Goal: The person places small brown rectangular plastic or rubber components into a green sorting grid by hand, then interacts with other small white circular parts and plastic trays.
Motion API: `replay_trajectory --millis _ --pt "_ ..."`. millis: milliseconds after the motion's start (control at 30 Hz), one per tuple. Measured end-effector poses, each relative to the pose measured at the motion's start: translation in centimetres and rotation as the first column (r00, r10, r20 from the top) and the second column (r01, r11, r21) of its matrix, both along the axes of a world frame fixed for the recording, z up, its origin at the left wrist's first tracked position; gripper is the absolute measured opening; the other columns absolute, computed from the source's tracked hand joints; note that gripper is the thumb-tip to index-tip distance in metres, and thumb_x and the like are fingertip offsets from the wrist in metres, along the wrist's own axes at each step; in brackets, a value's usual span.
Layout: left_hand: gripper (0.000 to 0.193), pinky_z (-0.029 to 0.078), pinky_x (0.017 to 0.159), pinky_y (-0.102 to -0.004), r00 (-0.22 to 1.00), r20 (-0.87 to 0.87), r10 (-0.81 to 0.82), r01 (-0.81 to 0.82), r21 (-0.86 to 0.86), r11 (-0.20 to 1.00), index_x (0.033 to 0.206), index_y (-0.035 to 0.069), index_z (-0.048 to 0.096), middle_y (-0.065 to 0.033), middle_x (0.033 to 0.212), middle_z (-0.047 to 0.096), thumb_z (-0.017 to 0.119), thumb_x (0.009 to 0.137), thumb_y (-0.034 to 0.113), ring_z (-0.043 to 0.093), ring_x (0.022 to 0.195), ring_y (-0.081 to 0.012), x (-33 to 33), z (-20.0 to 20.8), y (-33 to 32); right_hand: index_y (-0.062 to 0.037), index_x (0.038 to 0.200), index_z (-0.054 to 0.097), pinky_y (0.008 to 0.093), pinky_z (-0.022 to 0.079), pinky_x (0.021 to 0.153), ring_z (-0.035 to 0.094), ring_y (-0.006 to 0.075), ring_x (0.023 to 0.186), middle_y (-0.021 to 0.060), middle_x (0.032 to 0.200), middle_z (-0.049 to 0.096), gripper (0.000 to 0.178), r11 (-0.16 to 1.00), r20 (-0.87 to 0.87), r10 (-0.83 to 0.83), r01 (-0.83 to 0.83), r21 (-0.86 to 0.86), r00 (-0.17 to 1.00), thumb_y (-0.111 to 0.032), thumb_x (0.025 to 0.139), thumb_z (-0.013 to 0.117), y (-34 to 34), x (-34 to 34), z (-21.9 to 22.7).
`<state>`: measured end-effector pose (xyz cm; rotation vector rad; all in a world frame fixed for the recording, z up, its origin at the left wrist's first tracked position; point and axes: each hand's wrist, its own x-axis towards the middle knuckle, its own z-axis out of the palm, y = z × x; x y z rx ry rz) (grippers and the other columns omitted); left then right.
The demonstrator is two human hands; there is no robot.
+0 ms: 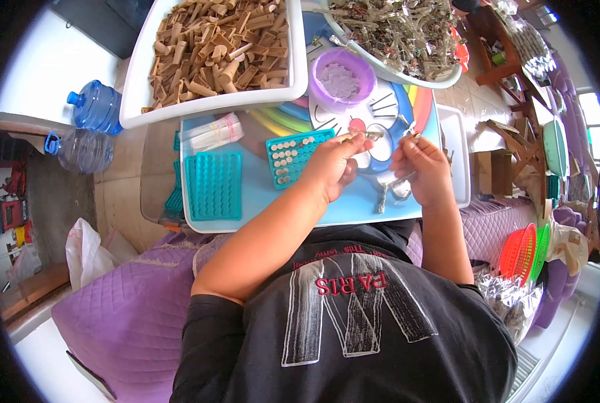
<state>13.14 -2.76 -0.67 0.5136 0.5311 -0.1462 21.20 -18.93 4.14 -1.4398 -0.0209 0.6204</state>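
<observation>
My left hand (337, 163) is closed, with thumb and forefinger pinching a small shiny greyish piece (375, 135). Opposite it, the fingertips of my right hand (426, 168) pinch a small clear, crinkled wrapper-like piece (407, 125). The hands are apart, above a colourful printed table (273, 209). Left of my left hand lies a teal moulded tray (303, 162) with several small round white pieces in its pits; my forearm hides its lower right corner. Below my right hand lie a shiny silvery object (400, 191) and a twisted clear wrapper (382, 199).
Another teal tray (214, 186) and a bundle in clear plastic (213, 132) lie at left. A purple bowl (316, 101) stands beyond my hands. Behind are a white tub (298, 57) of brown half-tube pieces and a basin (441, 81) of clear wrapped pieces. A white bin (462, 185) sits right.
</observation>
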Motion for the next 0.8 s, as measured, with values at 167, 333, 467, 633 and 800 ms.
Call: replay_trajectory --millis 167,333,467,633,800 --pt "0.027 0.022 0.039 -0.0185 0.996 0.052 -0.066 0.057 0.162 0.985 0.099 0.004 0.061 0.0029 0.075 0.057 0.064 0.083 0.026 0.033 0.046 -0.0021 -1.3 0.9 -0.3 -0.0008 0.088 0.061 0.0206 0.045 0.048 0.059 0.0113 0.055 0.0047 0.069 0.062 0.017 0.921 -0.065 0.341 -0.347 -0.177 0.938 -0.017 0.089 0.056 0.6 -1.7 0.6" --pt "0.026 0.023 0.037 -0.0158 0.986 0.052 -0.159 0.144 0.214 0.966 0.101 0.004 0.060 0.0039 0.071 0.055 0.063 0.084 0.024 0.035 0.044 -0.0011 -3.0 1.8 0.8 -0.0025 0.082 0.061 0.0189 0.041 0.045 0.057 0.0089 0.052 0.0033 0.066 0.061 0.015 0.853 -0.178 0.455 -0.485 -0.192 0.872 -0.017 0.086 0.060 1.8 -2.4 1.1" --pt "0.028 0.024 0.039 -0.0169 0.989 0.061 -0.131 0.118 0.186 0.975 0.099 0.003 0.061 0.0050 0.065 0.053 0.069 0.080 0.022 0.035 0.045 -0.0018 -4.4 1.6 1.5 -0.0031 0.078 0.060 0.0186 0.041 0.044 0.057 0.0087 0.052 0.0035 0.065 0.061 0.016 0.822 -0.188 0.516 -0.545 -0.164 0.836 -0.017 0.086 0.061 2.6 -2.9 1.2" --pt "0.024 0.025 0.038 -0.0168 0.993 0.034 -0.113 0.101 0.254 0.962 0.097 0.004 0.060 0.0057 0.064 0.052 0.069 0.080 0.018 0.036 0.043 -0.0023 -5.5 2.1 1.5 -0.0032 0.075 0.059 0.0197 0.043 0.047 0.058 0.0087 0.053 0.0041 0.065 0.061 0.017 0.777 -0.191 0.569 -0.599 -0.195 0.800 -0.016 0.086 0.061 3.1 -3.6 1.4" --pt "0.026 0.024 0.040 -0.0172 0.999 0.019 -0.045 0.041 0.186 0.982 0.094 0.004 0.061 0.0065 0.064 0.050 0.072 0.077 0.020 0.035 0.047 -0.0013 -6.1 1.8 1.6 0.0001 0.079 0.059 0.0236 0.046 0.056 0.061 0.0140 0.063 0.0071 0.074 0.063 0.009 0.842 0.097 0.491 -0.442 -0.310 0.866 -0.008 0.080 0.063 3.2 -4.8 0.8"
